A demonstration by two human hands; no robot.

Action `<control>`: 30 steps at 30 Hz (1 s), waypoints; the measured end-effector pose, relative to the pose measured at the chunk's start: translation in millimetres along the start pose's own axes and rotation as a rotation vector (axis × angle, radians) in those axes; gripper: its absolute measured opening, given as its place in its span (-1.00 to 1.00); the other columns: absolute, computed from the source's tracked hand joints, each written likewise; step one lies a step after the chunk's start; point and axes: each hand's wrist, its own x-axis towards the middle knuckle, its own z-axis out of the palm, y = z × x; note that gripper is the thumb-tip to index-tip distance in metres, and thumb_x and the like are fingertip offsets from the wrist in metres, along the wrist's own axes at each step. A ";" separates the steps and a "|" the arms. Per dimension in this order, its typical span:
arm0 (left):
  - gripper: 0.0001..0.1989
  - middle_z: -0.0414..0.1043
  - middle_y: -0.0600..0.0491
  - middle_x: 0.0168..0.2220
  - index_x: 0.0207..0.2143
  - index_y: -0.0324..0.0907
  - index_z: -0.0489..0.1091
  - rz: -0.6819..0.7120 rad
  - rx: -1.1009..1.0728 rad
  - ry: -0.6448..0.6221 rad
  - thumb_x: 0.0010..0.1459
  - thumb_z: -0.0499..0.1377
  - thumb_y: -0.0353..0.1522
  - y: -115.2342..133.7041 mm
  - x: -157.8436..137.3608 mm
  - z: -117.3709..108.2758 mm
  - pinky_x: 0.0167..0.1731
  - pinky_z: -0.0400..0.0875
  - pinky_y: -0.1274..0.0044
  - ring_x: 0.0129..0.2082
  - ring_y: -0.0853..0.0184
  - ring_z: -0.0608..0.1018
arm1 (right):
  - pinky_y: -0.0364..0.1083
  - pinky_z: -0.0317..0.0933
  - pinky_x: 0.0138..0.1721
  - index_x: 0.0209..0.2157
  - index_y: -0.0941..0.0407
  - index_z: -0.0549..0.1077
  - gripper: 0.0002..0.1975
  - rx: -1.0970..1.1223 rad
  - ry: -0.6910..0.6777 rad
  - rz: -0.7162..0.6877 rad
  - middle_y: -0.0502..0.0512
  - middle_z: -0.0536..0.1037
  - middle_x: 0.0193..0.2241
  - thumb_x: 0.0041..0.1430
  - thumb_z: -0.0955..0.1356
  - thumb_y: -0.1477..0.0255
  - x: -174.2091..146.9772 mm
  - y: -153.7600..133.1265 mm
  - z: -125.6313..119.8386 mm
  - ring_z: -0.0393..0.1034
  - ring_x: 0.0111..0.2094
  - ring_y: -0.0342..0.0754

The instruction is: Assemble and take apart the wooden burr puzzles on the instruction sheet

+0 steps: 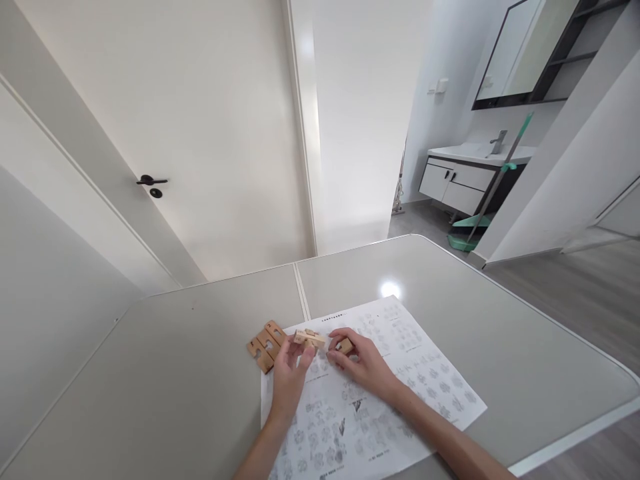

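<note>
Wooden pieces (311, 337) | in both hands (289, 365) (369, 363) | over paper (370, 413) | far table edge (360, 246) well apart

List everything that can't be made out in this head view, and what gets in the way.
All in the head view:
- Light wooden assembly: underside and joints; left grip covers part, and it is small.
- Wooden block: full shape, partly behind the fingers of the right grip.
- Printed sheet: text too small and blurred; near-left corner cut off by the bottom edge.
- Flat wooden pieces: dark marks too small.
</note>
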 end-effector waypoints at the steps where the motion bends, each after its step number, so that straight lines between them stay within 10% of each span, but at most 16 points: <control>1: -0.55 0.57 -0.07 -0.19 -0.12 -0.17 0.48 -0.008 -0.027 0.004 0.10 0.31 -0.03 1.5 0.7 -0.4 -0.07 0.43 0.42 -0.08 0.12 0.56 | -0.10 0.36 -0.36 -0.05 0.01 0.44 -0.76 -0.045 0.007 -0.004 0.05 0.60 -0.24 0.29 0.38 0.26 0.2 0.8 -1.1 0.48 -0.36 -0.05; 9: -0.52 0.59 -0.05 -0.31 -0.16 -0.18 0.56 -0.036 -0.063 0.011 0.06 0.33 0.01 8.9 -0.1 -0.5 -0.13 0.47 0.42 -0.15 0.11 0.59 | 0.01 0.36 -0.07 -0.13 -0.01 0.55 -0.86 -0.283 0.030 -0.102 0.07 0.61 -0.13 0.29 0.39 0.36 1.3 8.5 -4.8 0.48 -0.12 0.06; 30: -0.47 0.57 -0.13 -0.01 0.07 -0.17 0.45 0.106 0.165 -0.190 0.08 0.35 -0.14 -4.9 3.0 -5.3 -0.02 0.46 0.33 -0.04 0.08 0.56 | -0.03 0.37 -0.27 -0.04 -0.01 0.49 -0.75 -0.185 0.014 -0.171 0.15 0.53 -0.11 0.23 0.42 0.35 1.4 0.5 -7.0 0.41 -0.09 0.11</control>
